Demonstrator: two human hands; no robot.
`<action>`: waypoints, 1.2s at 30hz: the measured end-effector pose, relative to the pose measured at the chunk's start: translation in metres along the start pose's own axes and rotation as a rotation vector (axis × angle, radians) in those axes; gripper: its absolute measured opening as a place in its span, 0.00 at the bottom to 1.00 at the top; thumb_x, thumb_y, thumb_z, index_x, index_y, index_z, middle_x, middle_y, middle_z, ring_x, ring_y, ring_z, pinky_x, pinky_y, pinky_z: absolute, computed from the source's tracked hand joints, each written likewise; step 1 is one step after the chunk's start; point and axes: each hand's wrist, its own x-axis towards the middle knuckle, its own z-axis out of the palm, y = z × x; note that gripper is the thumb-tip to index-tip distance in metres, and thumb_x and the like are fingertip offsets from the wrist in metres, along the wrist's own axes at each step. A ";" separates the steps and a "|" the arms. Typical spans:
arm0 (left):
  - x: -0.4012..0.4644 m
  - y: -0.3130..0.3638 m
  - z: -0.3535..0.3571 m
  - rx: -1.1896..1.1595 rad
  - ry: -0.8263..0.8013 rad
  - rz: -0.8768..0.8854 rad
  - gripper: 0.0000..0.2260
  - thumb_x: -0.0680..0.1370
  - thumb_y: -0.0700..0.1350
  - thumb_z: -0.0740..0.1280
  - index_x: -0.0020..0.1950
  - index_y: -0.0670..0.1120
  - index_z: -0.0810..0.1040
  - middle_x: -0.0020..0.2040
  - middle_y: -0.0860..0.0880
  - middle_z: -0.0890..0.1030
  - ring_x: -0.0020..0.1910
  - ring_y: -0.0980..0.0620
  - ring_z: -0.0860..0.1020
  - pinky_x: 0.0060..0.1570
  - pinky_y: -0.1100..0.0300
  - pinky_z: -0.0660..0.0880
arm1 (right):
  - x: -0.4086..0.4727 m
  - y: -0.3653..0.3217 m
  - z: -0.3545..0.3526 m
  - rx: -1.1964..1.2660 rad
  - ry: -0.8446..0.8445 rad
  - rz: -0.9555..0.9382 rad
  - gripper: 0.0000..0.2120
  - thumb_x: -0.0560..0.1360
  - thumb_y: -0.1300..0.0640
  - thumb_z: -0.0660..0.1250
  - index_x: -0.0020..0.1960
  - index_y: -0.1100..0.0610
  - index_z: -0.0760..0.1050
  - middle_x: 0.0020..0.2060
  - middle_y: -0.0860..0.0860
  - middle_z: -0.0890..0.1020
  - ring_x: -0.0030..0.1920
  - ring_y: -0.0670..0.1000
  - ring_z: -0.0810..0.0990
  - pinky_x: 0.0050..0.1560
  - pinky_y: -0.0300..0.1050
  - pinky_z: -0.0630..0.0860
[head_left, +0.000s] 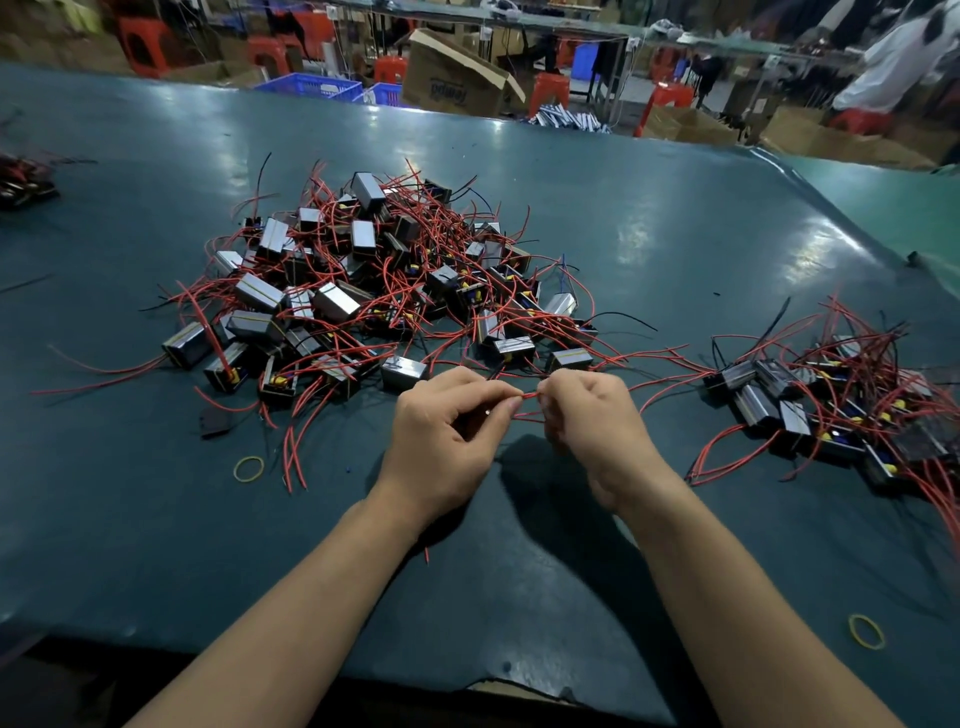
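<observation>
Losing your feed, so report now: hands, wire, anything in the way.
Both pinching: left hand, right hand, one red wire between them. Behind them, tangled pile; second pile to the right.

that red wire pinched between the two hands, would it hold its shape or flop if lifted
Probably floppy yet slightly springy: the red wire is thin, and similar ones lie in loose arcs across the big pile. Likely light, since the left hand and right hand hold it by fingertip pinch alone. It may snag, as the strands there are tangled.

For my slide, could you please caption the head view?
Left hand and right hand pinch a red wire near a pile of wired components.
</observation>
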 end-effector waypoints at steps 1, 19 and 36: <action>0.000 0.000 0.002 0.038 0.007 0.037 0.03 0.74 0.38 0.73 0.45 0.43 0.86 0.40 0.49 0.82 0.38 0.53 0.80 0.41 0.55 0.76 | 0.002 -0.003 0.001 0.209 -0.033 0.218 0.19 0.75 0.61 0.58 0.25 0.52 0.65 0.20 0.46 0.62 0.20 0.45 0.58 0.21 0.37 0.55; 0.011 -0.010 -0.006 -0.254 0.289 -0.433 0.17 0.79 0.53 0.61 0.36 0.47 0.79 0.35 0.37 0.78 0.34 0.38 0.73 0.32 0.47 0.70 | -0.031 -0.061 -0.026 -1.051 0.443 -0.566 0.11 0.80 0.52 0.62 0.47 0.57 0.79 0.41 0.53 0.80 0.44 0.59 0.76 0.39 0.48 0.70; 0.010 -0.019 -0.003 -0.130 0.195 -0.436 0.12 0.78 0.50 0.65 0.38 0.47 0.80 0.35 0.49 0.82 0.34 0.52 0.78 0.36 0.60 0.75 | 0.033 0.020 -0.091 -1.276 0.361 0.049 0.10 0.74 0.62 0.59 0.52 0.62 0.76 0.54 0.61 0.80 0.54 0.64 0.79 0.49 0.51 0.73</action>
